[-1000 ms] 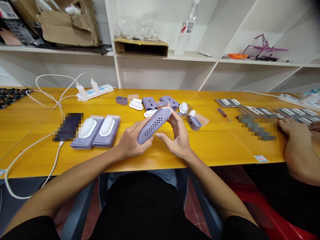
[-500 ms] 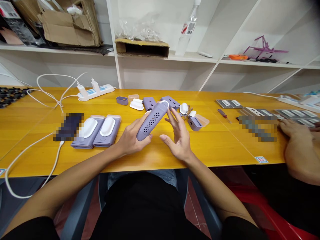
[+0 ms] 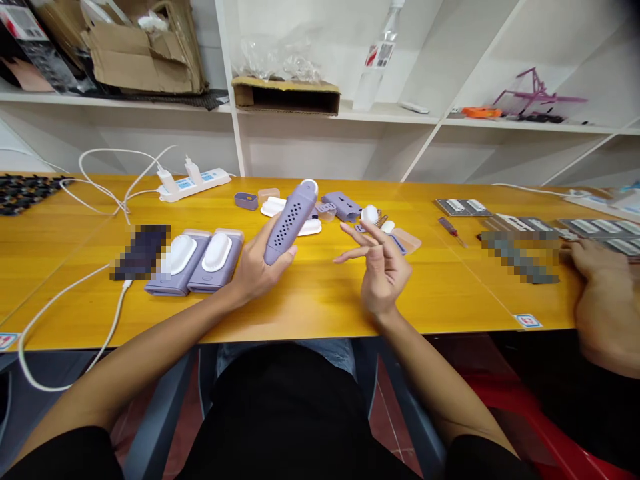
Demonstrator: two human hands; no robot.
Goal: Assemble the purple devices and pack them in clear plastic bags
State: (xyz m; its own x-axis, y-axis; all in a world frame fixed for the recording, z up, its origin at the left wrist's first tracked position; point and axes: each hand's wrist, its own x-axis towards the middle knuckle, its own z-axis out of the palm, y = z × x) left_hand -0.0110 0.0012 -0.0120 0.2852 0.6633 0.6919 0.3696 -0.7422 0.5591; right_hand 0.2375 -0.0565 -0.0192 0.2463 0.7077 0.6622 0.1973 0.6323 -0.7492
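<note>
My left hand [image 3: 257, 267] is wrapped round a purple handheld device [image 3: 291, 223] with rows of dark holes along its side and a white rounded end. It is held tilted, above the table, with the white end up. My right hand [image 3: 385, 270] is off to the right of it, fingers spread and holding nothing. Behind the hands lie a purple casing [image 3: 343, 205], a white oval part [image 3: 369, 215] and a clear peach-tinted cover [image 3: 407, 241]. Left of my left hand, two purple devices with white oval tops [image 3: 216, 257] lie side by side.
A dark phone [image 3: 143, 250] with a white cable is at the left, near a power strip [image 3: 195, 184]. To the right are a screwdriver [image 3: 453, 230], grey trays [image 3: 463, 207] and a co-worker's hand [image 3: 593, 257]. White shelves [image 3: 310, 143] stand behind the table.
My left hand has moved the purple device slightly left and up, turning it more upright. My right hand has come away from its white end and moved right.
</note>
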